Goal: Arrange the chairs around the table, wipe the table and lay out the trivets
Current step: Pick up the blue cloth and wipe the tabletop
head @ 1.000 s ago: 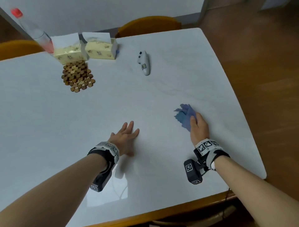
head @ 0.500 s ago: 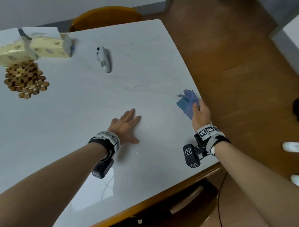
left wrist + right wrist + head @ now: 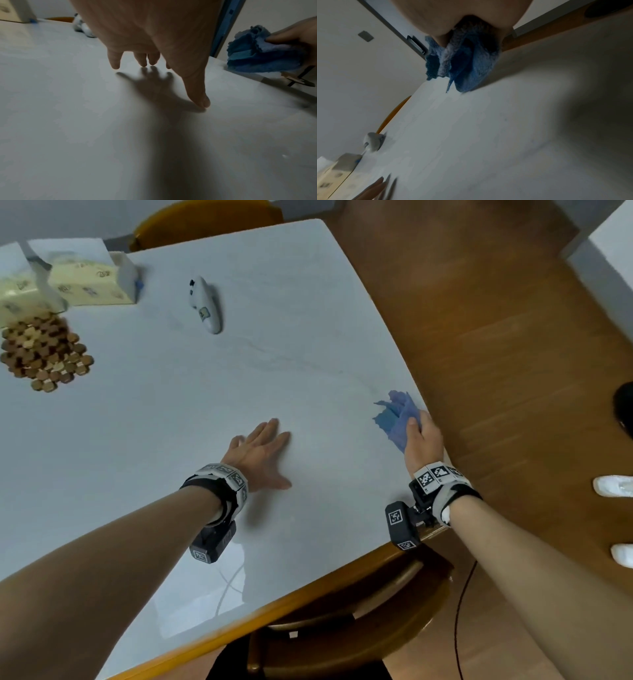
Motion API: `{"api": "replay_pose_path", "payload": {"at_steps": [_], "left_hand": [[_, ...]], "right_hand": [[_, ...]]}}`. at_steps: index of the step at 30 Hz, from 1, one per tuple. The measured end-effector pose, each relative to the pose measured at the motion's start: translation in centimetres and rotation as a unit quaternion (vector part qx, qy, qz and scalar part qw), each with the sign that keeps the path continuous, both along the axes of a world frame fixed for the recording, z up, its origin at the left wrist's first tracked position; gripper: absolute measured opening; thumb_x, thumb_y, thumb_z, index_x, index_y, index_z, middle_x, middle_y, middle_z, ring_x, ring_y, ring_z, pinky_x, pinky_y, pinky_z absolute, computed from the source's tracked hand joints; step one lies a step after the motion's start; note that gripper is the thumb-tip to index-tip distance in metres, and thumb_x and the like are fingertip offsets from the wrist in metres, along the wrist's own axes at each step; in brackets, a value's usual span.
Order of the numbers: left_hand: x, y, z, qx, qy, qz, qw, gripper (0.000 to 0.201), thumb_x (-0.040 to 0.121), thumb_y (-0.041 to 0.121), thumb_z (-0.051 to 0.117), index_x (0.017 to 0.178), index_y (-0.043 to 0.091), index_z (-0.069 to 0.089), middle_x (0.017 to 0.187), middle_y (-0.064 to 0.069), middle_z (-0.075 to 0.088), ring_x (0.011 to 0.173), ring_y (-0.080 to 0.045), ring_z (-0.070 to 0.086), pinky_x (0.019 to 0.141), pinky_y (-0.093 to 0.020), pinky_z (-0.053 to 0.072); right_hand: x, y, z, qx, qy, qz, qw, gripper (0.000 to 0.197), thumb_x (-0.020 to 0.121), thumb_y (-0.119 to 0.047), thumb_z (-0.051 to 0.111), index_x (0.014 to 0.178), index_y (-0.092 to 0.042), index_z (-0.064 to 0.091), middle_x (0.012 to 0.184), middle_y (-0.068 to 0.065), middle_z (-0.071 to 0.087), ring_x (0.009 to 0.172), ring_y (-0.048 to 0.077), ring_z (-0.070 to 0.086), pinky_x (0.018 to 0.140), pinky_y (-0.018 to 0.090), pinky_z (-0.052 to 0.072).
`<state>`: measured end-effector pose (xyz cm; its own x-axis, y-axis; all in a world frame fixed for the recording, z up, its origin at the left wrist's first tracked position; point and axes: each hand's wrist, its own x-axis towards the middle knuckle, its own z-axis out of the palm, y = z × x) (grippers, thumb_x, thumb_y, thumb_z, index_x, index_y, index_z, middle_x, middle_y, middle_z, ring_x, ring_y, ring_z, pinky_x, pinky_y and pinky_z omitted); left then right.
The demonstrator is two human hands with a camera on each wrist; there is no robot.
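My right hand [image 3: 419,429] grips a crumpled blue cloth [image 3: 394,414] and presses it on the white table [image 3: 205,392] close to its right edge. The cloth [image 3: 464,63] bulges out under my palm in the right wrist view and shows at the right [image 3: 254,54] of the left wrist view. My left hand [image 3: 263,446] lies flat on the table's middle, fingers straight and spread; its fingertips [image 3: 115,65] touch the top. A wooden trivet [image 3: 44,354] of small hexagon pieces lies at the far left. One yellow-brown chair [image 3: 205,220] stands at the far side, another [image 3: 359,611] under the near edge.
Two tissue boxes [image 3: 89,280] stand at the back left next to the trivet. A white handheld controller [image 3: 205,304] lies on the far middle of the table. Wooden floor [image 3: 513,354] runs to the right, with white shoes [image 3: 613,486] at the right edge. A black cable [image 3: 459,611] hangs by the near chair.
My right hand has slid the cloth rightward to the table's right edge. The view has swung right, so the boxes and trivet now sit at the left. My left hand stays flat.
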<state>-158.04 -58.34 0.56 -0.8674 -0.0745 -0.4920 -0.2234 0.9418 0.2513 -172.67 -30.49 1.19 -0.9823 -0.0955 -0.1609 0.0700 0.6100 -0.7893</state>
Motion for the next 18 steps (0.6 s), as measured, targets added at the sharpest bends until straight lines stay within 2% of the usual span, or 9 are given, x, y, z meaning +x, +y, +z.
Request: {"api": "replay_pose_path", "payload": {"at_steps": [2, 7, 11, 15, 18], "left_hand": [[2.1, -1.1, 0.0, -0.002, -0.018, 0.027, 0.999, 0.105, 0.062, 0.068, 0.067, 0.148, 0.036, 0.015, 0.161, 0.006, -0.006, 0.149, -0.013, -0.003, 0.117, -0.052, 0.013], [3.7, -0.8, 0.0, 0.002, 0.001, 0.018, 1.0, 0.103, 0.067, 0.066, 0.068, 0.15, 0.034, 0.015, 0.162, 0.004, -0.006, 0.149, -0.015, -0.003, 0.118, -0.049, 0.011], [1.8, 2.5, -0.3, 0.015, 0.024, -0.02, 0.999, 0.103, 0.068, 0.066, 0.067, 0.15, 0.033, 0.014, 0.162, 0.003, -0.006, 0.149, -0.015, -0.004, 0.118, -0.05, 0.012], [0.0, 6.0, -0.7, 0.01, 0.001, -0.055, 0.998, 0.108, 0.069, 0.065, 0.068, 0.152, 0.033, 0.007, 0.162, 0.003, -0.013, 0.149, -0.017, -0.01, 0.117, -0.051, 0.008], [-0.9, 7.2, -1.3, -0.03, -0.029, -0.066, 0.997, 0.113, 0.068, 0.065, 0.069, 0.153, 0.035, 0.001, 0.16, 0.003, -0.02, 0.148, -0.02, -0.017, 0.115, -0.055, 0.008]], "right_hand": [[0.8, -1.2, -0.2, 0.003, 0.003, 0.027, 1.0, 0.032, 0.103, -0.017, 0.037, 0.127, -0.003, 0.055, 0.122, 0.016, 0.061, 0.112, 0.028, 0.057, 0.083, 0.026, 0.041], [1.0, 0.9, 0.6, 0.033, 0.035, 0.071, 0.996, 0.035, 0.105, -0.018, 0.034, 0.135, -0.01, 0.05, 0.132, 0.01, 0.058, 0.119, 0.023, 0.054, 0.089, 0.024, 0.04], [0.7, 5.1, 0.2, 0.088, 0.046, 0.06, 0.993, 0.037, 0.105, -0.024, 0.034, 0.139, -0.016, 0.047, 0.139, 0.005, 0.055, 0.126, 0.023, 0.052, 0.1, 0.033, 0.043], [2.3, 7.9, -2.4, 0.12, 0.04, 0.139, 0.982, 0.041, 0.105, -0.019, 0.034, 0.145, -0.015, 0.042, 0.147, 0.004, 0.047, 0.133, 0.02, 0.044, 0.104, 0.025, 0.033], [4.4, 8.3, -5.0, 0.163, 0.082, 0.238, 0.954, 0.044, 0.102, -0.003, 0.04, 0.146, -0.005, 0.038, 0.154, 0.011, 0.035, 0.144, 0.025, 0.03, 0.117, 0.031, 0.022]]}}
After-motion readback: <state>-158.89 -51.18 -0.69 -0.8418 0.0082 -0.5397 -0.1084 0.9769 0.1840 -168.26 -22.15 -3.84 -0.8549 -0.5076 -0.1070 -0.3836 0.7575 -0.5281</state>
